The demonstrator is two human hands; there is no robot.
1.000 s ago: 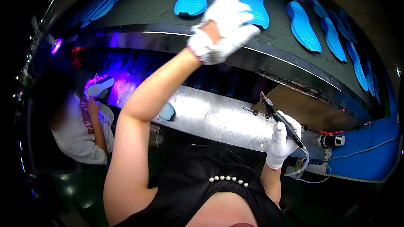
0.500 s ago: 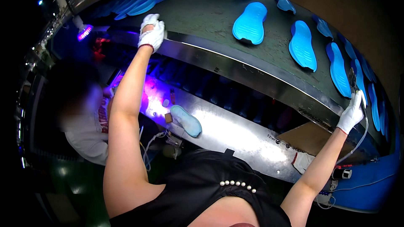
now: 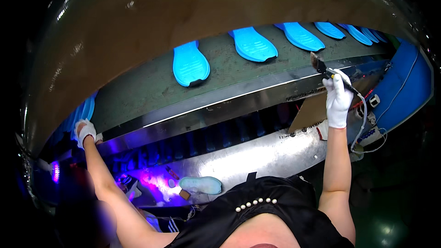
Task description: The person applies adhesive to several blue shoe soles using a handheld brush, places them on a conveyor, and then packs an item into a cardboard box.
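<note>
My right hand [image 3: 339, 94], in a white glove, is closed around a brush [image 3: 319, 63] with a dark handle and worn bristles. A thin pale hose [image 3: 364, 115] runs down from the brush. It is raised over the bench's front metal edge, apart from the blue shoe soles. My left hand [image 3: 86, 131], in a white glove, is at the far left beside a row of overlapping blue soles [image 3: 86, 105]; its fingers are too small and blurred to read. Several blue soles lie spaced along the green belt, among them one sole [image 3: 190, 66] near the middle.
A brown curved cover [image 3: 183, 4] hangs over the belt. Below runs a metal shelf [image 3: 257, 158] with a pale sole [image 3: 200, 184] and a small brown block [image 3: 184, 194]. A purple lamp [image 3: 55, 171] glows at left, near a blurred person [image 3: 82, 216]. A blue panel [image 3: 404, 82] stands at right.
The view has turned to the right and the cover now hides more of the belt. My right hand has drawn the brush back from the soles. My left hand is now beside the overlapping soles.
</note>
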